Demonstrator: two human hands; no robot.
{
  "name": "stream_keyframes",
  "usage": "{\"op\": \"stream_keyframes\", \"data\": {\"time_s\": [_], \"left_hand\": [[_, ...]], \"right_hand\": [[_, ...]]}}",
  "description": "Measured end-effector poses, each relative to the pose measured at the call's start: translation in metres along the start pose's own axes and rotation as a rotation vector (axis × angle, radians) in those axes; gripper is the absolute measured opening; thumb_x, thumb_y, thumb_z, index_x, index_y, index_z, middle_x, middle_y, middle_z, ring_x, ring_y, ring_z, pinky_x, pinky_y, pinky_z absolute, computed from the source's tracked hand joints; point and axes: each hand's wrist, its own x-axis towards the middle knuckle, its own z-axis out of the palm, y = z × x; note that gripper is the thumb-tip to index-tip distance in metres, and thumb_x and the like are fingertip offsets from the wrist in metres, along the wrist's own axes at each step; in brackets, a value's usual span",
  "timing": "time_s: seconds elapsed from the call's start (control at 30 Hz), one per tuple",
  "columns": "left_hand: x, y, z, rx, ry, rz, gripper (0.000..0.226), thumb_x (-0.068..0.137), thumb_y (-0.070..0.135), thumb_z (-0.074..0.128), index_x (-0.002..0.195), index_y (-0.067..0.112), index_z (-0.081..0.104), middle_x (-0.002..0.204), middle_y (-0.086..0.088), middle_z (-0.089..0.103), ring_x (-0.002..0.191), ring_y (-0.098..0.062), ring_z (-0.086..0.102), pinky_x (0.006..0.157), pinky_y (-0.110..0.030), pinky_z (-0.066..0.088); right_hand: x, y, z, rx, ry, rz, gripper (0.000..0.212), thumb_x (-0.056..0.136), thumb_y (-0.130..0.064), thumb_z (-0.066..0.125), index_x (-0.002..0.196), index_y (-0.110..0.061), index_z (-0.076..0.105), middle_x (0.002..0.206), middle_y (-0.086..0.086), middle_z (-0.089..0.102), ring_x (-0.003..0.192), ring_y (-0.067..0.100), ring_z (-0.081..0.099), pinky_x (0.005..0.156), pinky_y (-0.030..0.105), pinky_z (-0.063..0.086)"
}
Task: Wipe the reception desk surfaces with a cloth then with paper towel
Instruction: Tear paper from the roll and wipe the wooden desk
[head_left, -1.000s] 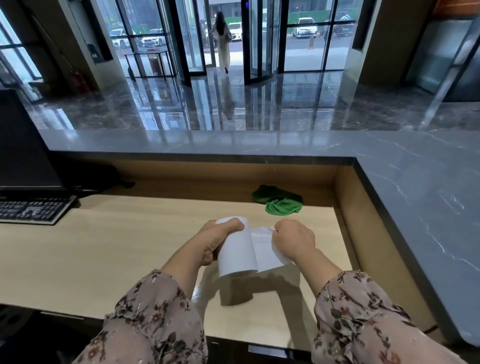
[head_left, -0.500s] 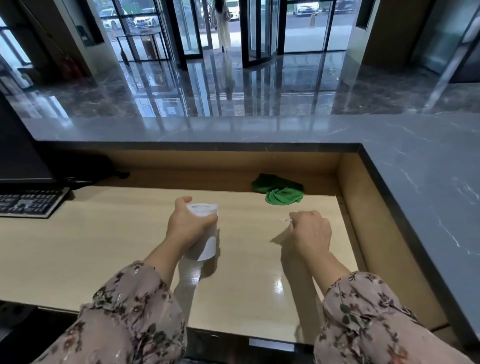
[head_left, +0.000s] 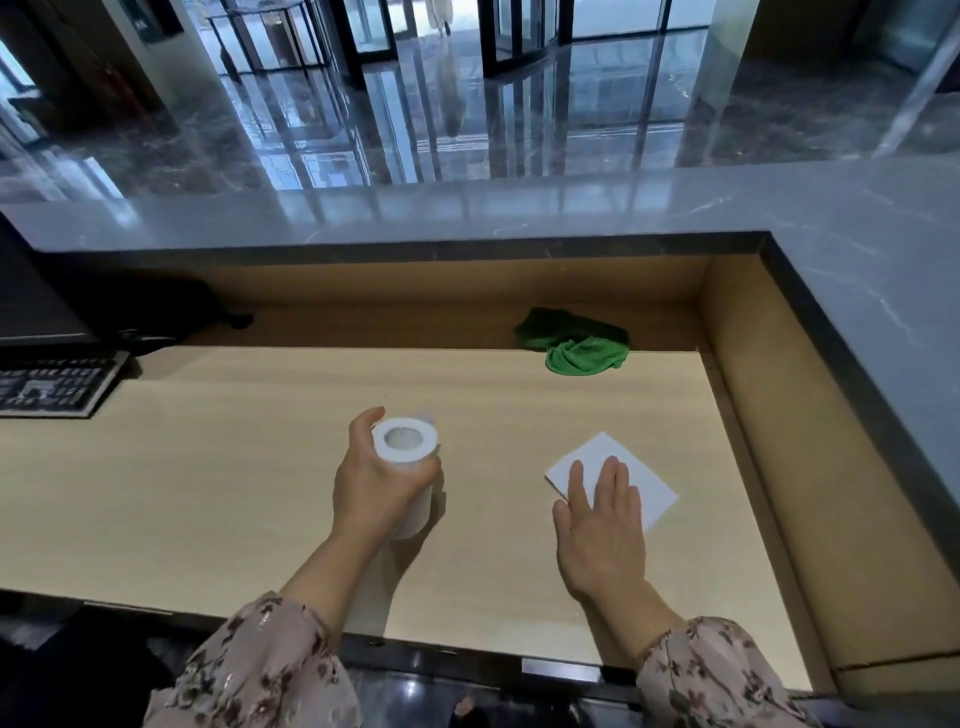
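Note:
My left hand is wrapped around a white paper towel roll that stands upright on the light wooden desk. A torn white paper towel sheet lies flat on the desk to the right, and my right hand rests palm down on it with fingers spread. A crumpled green cloth lies at the back of the desk, apart from both hands.
A grey marble counter runs along the back and right side above the desk. A black keyboard and the base of a monitor sit at the left. Wooden side walls border the desk on the right.
A second ago both hands held the roll in the air, tearing off a sheet. My left hand stood the roll on the desk; my right hand laid the sheet flat and opened over it.

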Motion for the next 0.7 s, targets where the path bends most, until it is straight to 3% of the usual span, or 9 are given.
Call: {"op": "stream_keyframes", "data": {"time_s": [0.07, 0.17, 0.2, 0.3, 0.33, 0.4, 0.5, 0.6, 0.7], "left_hand": [[0.001, -0.004, -0.003, -0.005, 0.014, 0.014, 0.081, 0.068, 0.038, 0.081, 0.134, 0.036, 0.034, 0.111, 0.011, 0.047, 0.095, -0.016, 0.049, 0.082, -0.031, 0.044], [0.006, -0.01, -0.009, -0.012, 0.021, 0.036, 0.085, 0.068, 0.037, 0.082, 0.136, 0.036, 0.032, 0.112, 0.013, 0.046, 0.096, -0.015, 0.048, 0.083, -0.031, 0.043], [0.005, -0.011, -0.011, -0.021, 0.024, 0.034, 0.085, 0.068, 0.036, 0.082, 0.137, 0.036, 0.031, 0.112, 0.013, 0.046, 0.097, -0.015, 0.049, 0.084, -0.031, 0.044], [0.02, -0.015, -0.02, -0.04, 0.026, 0.04, 0.087, 0.067, 0.034, 0.083, 0.138, 0.034, 0.033, 0.113, 0.014, 0.048, 0.1, -0.014, 0.05, 0.087, -0.032, 0.045], [0.027, -0.015, -0.023, -0.04, 0.026, 0.044, 0.088, 0.066, 0.034, 0.084, 0.138, 0.033, 0.033, 0.113, 0.014, 0.048, 0.1, -0.014, 0.05, 0.088, -0.033, 0.045], [0.044, -0.016, -0.03, -0.037, 0.026, 0.053, 0.086, 0.065, 0.034, 0.085, 0.135, 0.031, 0.036, 0.113, 0.014, 0.049, 0.101, -0.015, 0.051, 0.089, -0.034, 0.046], [0.073, -0.014, -0.038, -0.046, 0.041, 0.076, 0.078, 0.062, 0.036, 0.087, 0.125, 0.033, 0.042, 0.112, 0.012, 0.053, 0.103, -0.017, 0.054, 0.089, -0.038, 0.05], [0.108, -0.015, -0.043, -0.087, 0.059, 0.077, 0.075, 0.059, 0.038, 0.087, 0.119, 0.034, 0.044, 0.114, 0.009, 0.055, 0.105, -0.018, 0.055, 0.09, -0.042, 0.051], [0.137, -0.013, -0.042, -0.132, 0.042, 0.071, 0.077, 0.061, 0.034, 0.088, 0.123, 0.03, 0.043, 0.113, 0.009, 0.052, 0.104, -0.018, 0.053, 0.09, -0.039, 0.05]], "right_hand": [[-0.004, -0.021, 0.003, 0.026, -0.098, -0.105, 0.095, 0.065, -0.062, -0.041, 0.147, -0.021, -0.016, 0.152, 0.013, -0.027, 0.144, 0.028, -0.023, 0.113, 0.038, -0.017], [-0.013, -0.055, 0.008, 0.059, -0.199, -0.302, 0.083, 0.069, -0.065, -0.03, 0.142, -0.026, -0.022, 0.147, 0.006, -0.036, 0.139, 0.024, -0.034, 0.109, 0.035, -0.024], [-0.015, -0.058, 0.014, 0.018, -0.238, -0.347, 0.079, 0.077, -0.065, -0.022, 0.146, -0.027, -0.014, 0.151, 0.008, -0.028, 0.143, 0.027, -0.028, 0.11, 0.036, -0.02], [-0.013, -0.061, 0.01, -0.063, -0.25, -0.396, 0.065, 0.098, -0.056, 0.006, 0.145, -0.024, 0.035, 0.153, 0.012, 0.028, 0.144, 0.028, 0.026, 0.111, 0.037, 0.009], [-0.008, -0.057, 0.007, -0.109, -0.266, -0.404, 0.064, 0.098, -0.056, 0.005, 0.145, -0.024, 0.034, 0.153, 0.011, 0.029, 0.143, 0.025, 0.026, 0.111, 0.035, 0.009], [0.005, -0.046, 0.0, -0.124, -0.178, -0.432, 0.072, 0.087, -0.061, -0.013, 0.149, -0.027, 0.0, 0.158, 0.004, -0.006, 0.146, 0.02, -0.009, 0.112, 0.029, -0.01], [0.026, -0.024, -0.01, -0.088, -0.154, -0.277, 0.078, 0.073, -0.065, -0.022, 0.141, -0.027, -0.025, 0.148, -0.006, -0.032, 0.141, 0.011, -0.026, 0.115, 0.026, -0.018], [0.046, -0.002, -0.021, -0.098, -0.16, -0.086, 0.07, 0.094, -0.059, 0.002, 0.15, -0.021, -0.015, 0.155, 0.0, -0.026, 0.146, 0.016, -0.019, 0.118, 0.03, -0.008], [0.064, 0.01, -0.024, -0.114, -0.137, 0.11, 0.071, 0.097, -0.053, 0.005, 0.152, -0.011, -0.009, 0.159, 0.01, -0.016, 0.148, 0.022, -0.013, 0.121, 0.037, 0.0]]}}
